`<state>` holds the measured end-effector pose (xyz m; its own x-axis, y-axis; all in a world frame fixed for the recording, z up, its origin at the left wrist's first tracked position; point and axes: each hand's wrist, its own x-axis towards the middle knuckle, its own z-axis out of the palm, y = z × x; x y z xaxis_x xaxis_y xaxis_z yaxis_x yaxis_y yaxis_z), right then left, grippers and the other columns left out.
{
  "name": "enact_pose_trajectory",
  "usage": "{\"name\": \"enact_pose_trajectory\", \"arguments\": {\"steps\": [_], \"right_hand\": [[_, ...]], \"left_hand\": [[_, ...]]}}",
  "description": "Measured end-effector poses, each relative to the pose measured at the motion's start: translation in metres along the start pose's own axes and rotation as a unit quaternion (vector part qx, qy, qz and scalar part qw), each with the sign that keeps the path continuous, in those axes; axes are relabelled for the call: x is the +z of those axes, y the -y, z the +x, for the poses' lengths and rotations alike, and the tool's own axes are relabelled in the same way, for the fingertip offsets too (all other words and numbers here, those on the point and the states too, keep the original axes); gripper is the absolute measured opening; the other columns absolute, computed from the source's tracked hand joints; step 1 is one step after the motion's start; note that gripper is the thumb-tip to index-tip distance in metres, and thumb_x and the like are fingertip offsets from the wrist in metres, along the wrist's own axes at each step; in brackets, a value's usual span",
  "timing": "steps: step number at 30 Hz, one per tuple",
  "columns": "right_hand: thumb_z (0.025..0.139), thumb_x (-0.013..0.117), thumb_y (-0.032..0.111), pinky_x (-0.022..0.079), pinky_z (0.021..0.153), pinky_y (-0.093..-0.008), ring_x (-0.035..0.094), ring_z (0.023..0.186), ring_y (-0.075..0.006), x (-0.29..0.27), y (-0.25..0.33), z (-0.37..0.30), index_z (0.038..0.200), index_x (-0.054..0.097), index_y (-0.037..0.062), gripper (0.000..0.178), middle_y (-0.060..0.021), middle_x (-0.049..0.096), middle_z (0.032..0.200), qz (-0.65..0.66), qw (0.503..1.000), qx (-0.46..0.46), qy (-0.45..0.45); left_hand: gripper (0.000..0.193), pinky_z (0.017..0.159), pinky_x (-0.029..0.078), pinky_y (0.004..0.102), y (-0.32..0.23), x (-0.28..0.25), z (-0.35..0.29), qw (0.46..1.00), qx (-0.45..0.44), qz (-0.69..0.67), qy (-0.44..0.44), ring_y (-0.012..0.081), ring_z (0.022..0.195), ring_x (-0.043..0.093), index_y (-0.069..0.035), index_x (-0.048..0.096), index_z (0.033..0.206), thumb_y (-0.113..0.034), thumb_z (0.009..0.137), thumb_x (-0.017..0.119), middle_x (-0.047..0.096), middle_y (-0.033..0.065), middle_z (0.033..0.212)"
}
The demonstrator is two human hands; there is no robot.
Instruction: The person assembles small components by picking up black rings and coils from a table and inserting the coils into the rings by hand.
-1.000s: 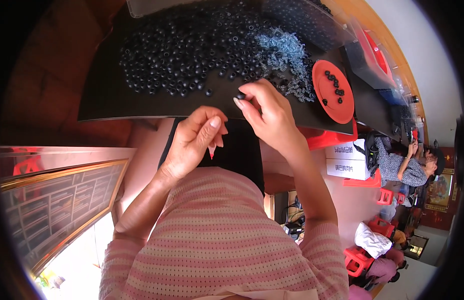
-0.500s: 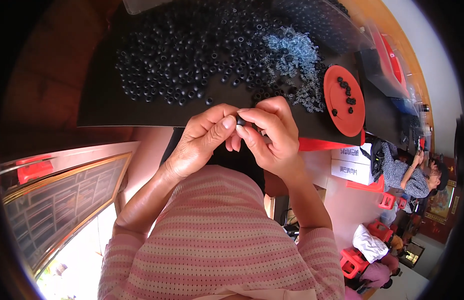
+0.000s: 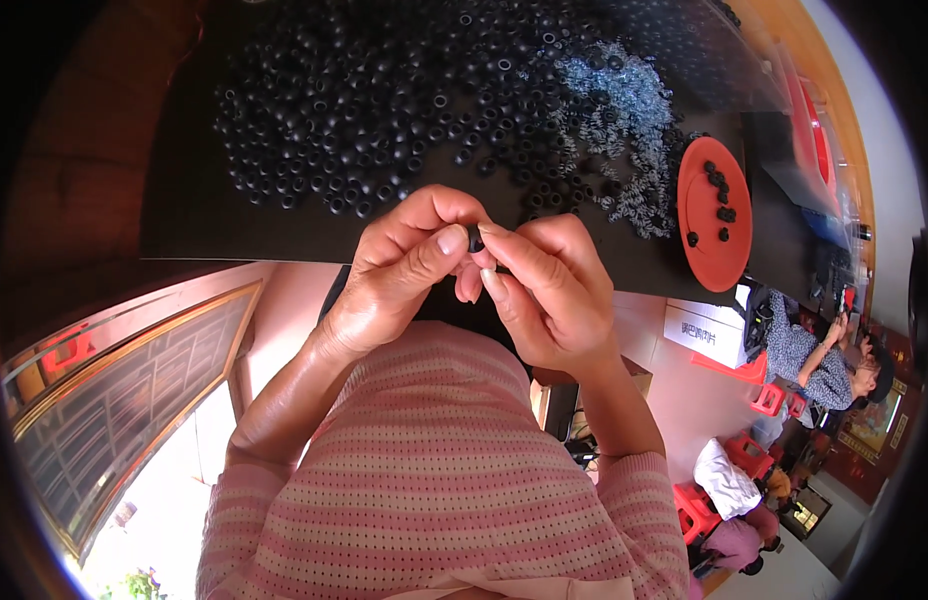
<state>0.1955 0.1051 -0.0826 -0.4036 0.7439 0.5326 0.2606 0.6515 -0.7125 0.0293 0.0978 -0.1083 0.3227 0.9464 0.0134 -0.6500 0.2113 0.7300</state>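
I observe 1 black piece [image 3: 475,239] at the torso's 12 o'clock, pinched by the left hand [image 3: 389,285]; the right hand's [image 3: 564,295] fingers curl close, grip unclear. Apparent step: 2-handed manipulation; next calls for steady fingertips.

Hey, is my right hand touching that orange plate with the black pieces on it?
Apart: the head view shows black tabletop between your right hand and the orange plate.
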Motion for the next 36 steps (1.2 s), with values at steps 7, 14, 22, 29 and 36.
{"name": "enact_pose_trajectory", "arguments": {"steps": [7,14,22,29,36], "right_hand": [[0.081,0.066,-0.003,0.045,0.058,-0.0228,0.057,0.067,-0.0150,0.001,-0.003,0.007,0.110,0.062,-0.0028,0.030,-0.0094,0.057,0.089,0.017,0.999,-0.023,-0.016],[0.078,0.064,-0.003,0.049,0.053,-0.0285,0.061,0.062,-0.0179,-0.015,-0.008,0.022,0.111,0.062,-0.0017,0.033,-0.0096,0.057,0.079,-0.025,0.998,-0.044,0.039],[0.081,0.064,0.013,0.050,0.057,-0.0381,0.061,0.074,-0.0258,-0.021,-0.071,0.073,0.087,0.060,0.0049,0.011,-0.0074,0.053,0.085,-0.349,0.930,-0.005,0.120],[0.075,0.058,0.003,0.052,0.069,-0.0393,0.060,0.092,-0.0261,0.005,-0.074,0.094,0.096,0.060,0.0046,0.021,-0.0081,0.055,0.095,-0.411,0.890,0.007,0.198],[0.074,0.060,0.001,0.051,0.060,-0.0379,0.061,0.085,-0.0250,-0.037,-0.067,0.075,0.104,0.063,0.0081,0.031,-0.0059,0.055,0.093,-0.311,0.936,0.041,0.162]], "left_hand": [[0.030,0.063,0.045,0.0234,0.000,-0.005,0.003,0.994,-0.073,-0.082,0.024,0.0107,0.068,0.052,0.000,0.053,0.108,-0.027,0.095,0.053,0.058,0.0049,0.084],[0.026,0.062,0.044,0.0212,0.001,-0.008,0.002,0.996,-0.060,0.024,0.058,0.0072,0.067,0.051,-0.001,0.053,0.102,-0.026,0.094,0.057,0.057,0.0023,0.081],[0.019,0.059,0.045,0.0214,0.004,-0.008,0.014,0.994,-0.032,0.105,0.015,0.0078,0.064,0.052,-0.001,0.052,0.097,-0.019,0.094,0.057,0.057,0.0043,0.080],[0.019,0.058,0.045,0.0212,0.002,-0.007,0.016,0.993,-0.043,0.107,-0.003,0.0079,0.062,0.051,-0.002,0.052,0.094,-0.021,0.095,0.055,0.057,0.0037,0.077],[0.024,0.056,0.041,0.0199,0.001,-0.010,0.017,0.992,-0.055,0.110,0.016,0.0051,0.062,0.048,-0.002,0.054,0.089,-0.025,0.095,0.055,0.054,0.0000,0.073]]}}
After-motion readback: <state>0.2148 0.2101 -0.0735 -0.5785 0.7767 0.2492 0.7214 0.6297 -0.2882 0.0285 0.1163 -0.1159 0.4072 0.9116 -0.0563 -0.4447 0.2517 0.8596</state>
